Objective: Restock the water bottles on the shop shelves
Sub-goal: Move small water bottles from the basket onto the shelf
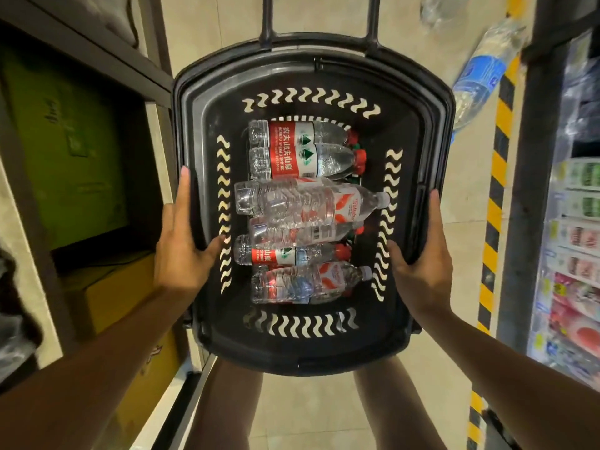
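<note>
A: Straight down into the black basket [431, 131], and the water bottles [302, 209] are all lying on their sides across its floor, stacked front to back.

B: Two red-labelled bottles [285, 151] sit side by side at the far end, red caps pointing right. Nearer, a larger clear bottle [311, 203] with a pale cap lies over the middle of the pile.

A: Below that, a smaller red-label one [276, 254], and another clear bottle [305, 282] closest to the person. There may be more underneath, the overlap makes a count shaky.

B: Hands now. The left hand [181, 241] holds the basket's left rim, fingers up the outside, thumb hooked inside the wall.

A: The right hand [422, 254] mirrors it on the right rim, thumb inside, fingers wrapped outside. Basket held over the pale tiled floor [324, 414].

B: On the left, a dark shelf unit [97, 56] with a green carton [65, 147] and a yellowish carton [107, 293] below. Right side, a lit shelf of packaged goods [574, 241], blurred. Blue-labelled bottles [480, 73] lie beyond the striped floor tape [496, 177].
</note>
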A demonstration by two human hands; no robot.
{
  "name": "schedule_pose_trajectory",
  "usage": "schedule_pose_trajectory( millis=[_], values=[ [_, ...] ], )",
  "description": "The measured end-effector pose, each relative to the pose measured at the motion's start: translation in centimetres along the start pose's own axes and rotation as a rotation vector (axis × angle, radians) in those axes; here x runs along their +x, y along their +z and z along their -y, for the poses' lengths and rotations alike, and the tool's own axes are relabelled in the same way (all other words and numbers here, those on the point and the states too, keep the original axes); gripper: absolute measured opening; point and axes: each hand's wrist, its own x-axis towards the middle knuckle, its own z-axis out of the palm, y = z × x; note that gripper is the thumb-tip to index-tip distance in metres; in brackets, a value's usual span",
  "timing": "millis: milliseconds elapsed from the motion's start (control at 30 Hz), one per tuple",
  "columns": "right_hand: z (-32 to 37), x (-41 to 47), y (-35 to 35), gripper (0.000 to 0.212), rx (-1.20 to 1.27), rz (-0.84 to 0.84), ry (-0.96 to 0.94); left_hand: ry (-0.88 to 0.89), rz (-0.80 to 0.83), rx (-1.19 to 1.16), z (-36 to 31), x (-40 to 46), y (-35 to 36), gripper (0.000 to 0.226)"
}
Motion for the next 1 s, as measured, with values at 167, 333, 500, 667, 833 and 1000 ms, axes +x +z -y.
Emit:
schedule_pose_trajectory(
  millis=[167,333,500,667,833,1000],
  values=[
    [0.7,-0.1,-0.4,0.102,-0.068,-0.013,0.004,-0.016,-0.034,0.037,-0.3,-0.1,0.4,0.130],
    [1.4,0.3,-1.2,0.104,-0.196,0.041,-0.066,-0.060,0.037,-0.010,-1.3,0.4,-0.7,0.130],
    [2.4,0.5,-2.1,0.108,-0.256,0.116,-0.024,-0.068,0.144,-0.016,-2.7,0.6,-2.2,0.129],
    [3.5,2.4,-3.8,0.112,-0.301,0.175,0.035,-0.044,0.189,0.066,-4.2,1.9,-3.7,0.133],
    [6.1,2.9,-6.8,0.118,-0.359,0.237,0.051,-0.092,0.205,0.040,-7.1,1.4,-6.4,0.136],
    [11.0,1.8,-13.2,0.116,-0.385,0.311,0.029,-0.095,0.232,-0.006,-12.4,-0.6,-11.4,0.138]
  ],
)
